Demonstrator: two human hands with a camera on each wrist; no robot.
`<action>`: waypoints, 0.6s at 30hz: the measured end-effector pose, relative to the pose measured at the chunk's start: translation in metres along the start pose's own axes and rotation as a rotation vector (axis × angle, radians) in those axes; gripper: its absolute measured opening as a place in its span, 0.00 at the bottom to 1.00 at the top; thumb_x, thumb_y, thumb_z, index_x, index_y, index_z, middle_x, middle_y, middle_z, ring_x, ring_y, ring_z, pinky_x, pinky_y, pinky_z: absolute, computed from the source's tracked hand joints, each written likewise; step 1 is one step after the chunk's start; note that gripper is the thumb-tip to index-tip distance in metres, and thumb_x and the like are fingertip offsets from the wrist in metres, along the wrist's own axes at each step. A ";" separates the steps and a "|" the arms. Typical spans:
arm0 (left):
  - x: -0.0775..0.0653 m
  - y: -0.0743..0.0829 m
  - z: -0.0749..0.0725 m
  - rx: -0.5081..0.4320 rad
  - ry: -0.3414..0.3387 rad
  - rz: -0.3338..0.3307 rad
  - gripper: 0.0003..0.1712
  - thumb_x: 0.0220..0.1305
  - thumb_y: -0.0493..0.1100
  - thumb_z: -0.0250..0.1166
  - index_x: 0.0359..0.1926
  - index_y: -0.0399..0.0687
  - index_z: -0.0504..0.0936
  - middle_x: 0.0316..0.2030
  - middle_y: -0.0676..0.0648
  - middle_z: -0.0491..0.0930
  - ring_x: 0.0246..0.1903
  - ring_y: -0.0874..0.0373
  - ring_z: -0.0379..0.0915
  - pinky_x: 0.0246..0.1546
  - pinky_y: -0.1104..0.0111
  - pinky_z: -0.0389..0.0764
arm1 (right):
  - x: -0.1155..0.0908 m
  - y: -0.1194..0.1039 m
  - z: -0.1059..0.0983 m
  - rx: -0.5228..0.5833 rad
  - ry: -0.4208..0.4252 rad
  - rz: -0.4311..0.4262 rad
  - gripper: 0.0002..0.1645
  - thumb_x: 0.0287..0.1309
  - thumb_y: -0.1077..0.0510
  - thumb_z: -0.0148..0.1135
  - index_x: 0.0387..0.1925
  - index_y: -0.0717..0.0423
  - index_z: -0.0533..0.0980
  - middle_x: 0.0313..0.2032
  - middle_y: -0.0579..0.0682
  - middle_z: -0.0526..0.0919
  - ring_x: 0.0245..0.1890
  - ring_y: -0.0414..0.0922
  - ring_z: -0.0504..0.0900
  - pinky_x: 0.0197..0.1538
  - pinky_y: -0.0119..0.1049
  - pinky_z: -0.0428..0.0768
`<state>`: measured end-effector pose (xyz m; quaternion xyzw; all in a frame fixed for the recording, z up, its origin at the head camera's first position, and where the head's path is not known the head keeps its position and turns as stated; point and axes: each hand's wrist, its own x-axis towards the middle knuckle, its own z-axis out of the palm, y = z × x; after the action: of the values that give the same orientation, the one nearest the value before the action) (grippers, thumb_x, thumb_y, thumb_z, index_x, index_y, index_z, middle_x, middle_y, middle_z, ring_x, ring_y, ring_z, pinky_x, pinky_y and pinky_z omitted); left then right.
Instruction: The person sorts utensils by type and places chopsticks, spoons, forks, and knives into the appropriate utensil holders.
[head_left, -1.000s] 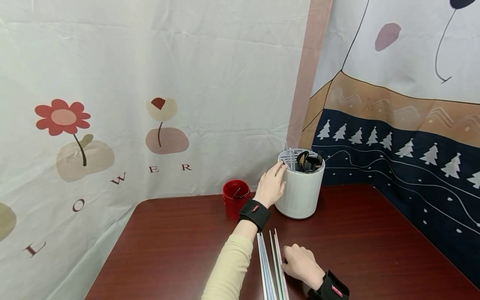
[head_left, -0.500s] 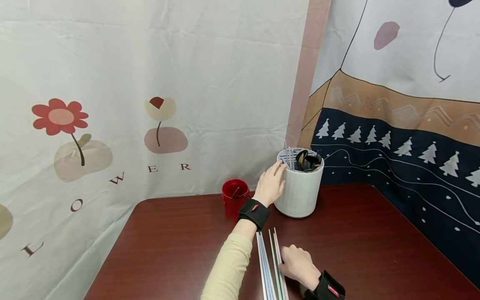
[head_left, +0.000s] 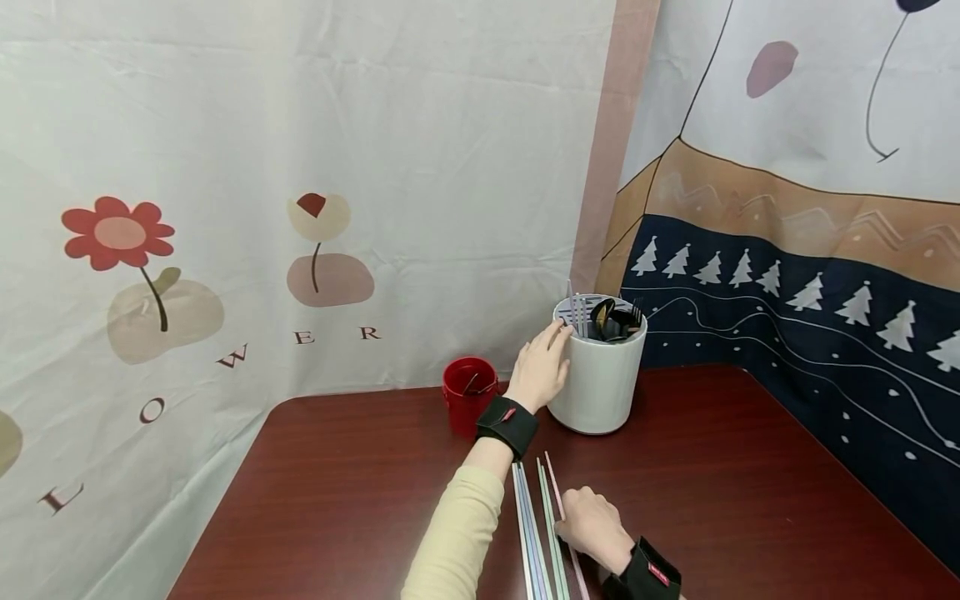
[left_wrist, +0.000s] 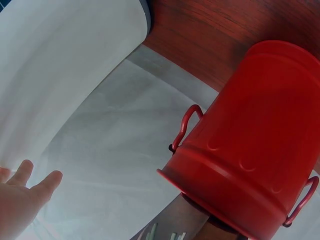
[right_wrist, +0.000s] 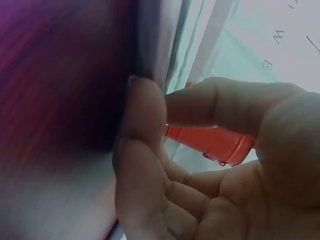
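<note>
My left hand (head_left: 540,367) reaches to the near left rim of a white utensil holder (head_left: 597,387), its fingertips touching there. In the left wrist view the fingers (left_wrist: 46,186) look extended against the holder's pale wall. My right hand (head_left: 595,523) pinches a pink chopstick (head_left: 553,483) lying slantwise on the table. Left of it lie green chopsticks (head_left: 552,525) and several blue and white chopsticks (head_left: 531,525), all pointing away from me. Thumb and forefinger meet in the right wrist view, where the pinched part is blurred. Black spoons and a fork (head_left: 637,317) stand in the holder.
A red bucket (head_left: 468,408) with side handles stands left of the holder, beside my left wrist. Pale slender sticks (head_left: 576,315) rise at the holder's left side. Printed cloth (head_left: 450,208) hangs behind the brown table (head_left: 352,492).
The pink chopstick has swung away from the green ones, its near end now further right. My right hand has shifted slightly left. My left hand stays at the holder's rim.
</note>
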<state>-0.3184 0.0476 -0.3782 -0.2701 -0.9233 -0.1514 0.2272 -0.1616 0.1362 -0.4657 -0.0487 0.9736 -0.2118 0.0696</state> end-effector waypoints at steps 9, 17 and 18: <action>-0.001 -0.001 0.001 0.009 0.026 0.012 0.29 0.68 0.46 0.56 0.68 0.54 0.63 0.69 0.49 0.62 0.66 0.54 0.65 0.61 0.53 0.72 | -0.002 0.001 -0.026 0.112 0.067 0.020 0.21 0.55 0.61 0.59 0.13 0.49 0.60 0.14 0.44 0.57 0.15 0.41 0.54 0.23 0.34 0.51; -0.001 -0.002 0.002 0.008 0.052 0.033 0.29 0.67 0.46 0.57 0.68 0.53 0.65 0.69 0.48 0.63 0.65 0.53 0.66 0.59 0.52 0.74 | -0.007 0.000 -0.056 0.165 0.291 -0.006 0.02 0.53 0.61 0.59 0.28 0.56 0.73 0.20 0.46 0.76 0.19 0.38 0.71 0.23 0.31 0.66; -0.001 -0.002 0.002 0.009 0.056 0.033 0.29 0.67 0.46 0.57 0.67 0.53 0.65 0.69 0.48 0.63 0.64 0.53 0.66 0.59 0.53 0.74 | -0.008 0.000 -0.060 0.174 0.332 -0.013 0.01 0.52 0.62 0.59 0.29 0.56 0.74 0.21 0.46 0.77 0.19 0.37 0.72 0.23 0.30 0.68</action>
<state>-0.3189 0.0462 -0.3807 -0.2801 -0.9126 -0.1507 0.2568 -0.1633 0.1613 -0.4108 -0.0130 0.9495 -0.3006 -0.0893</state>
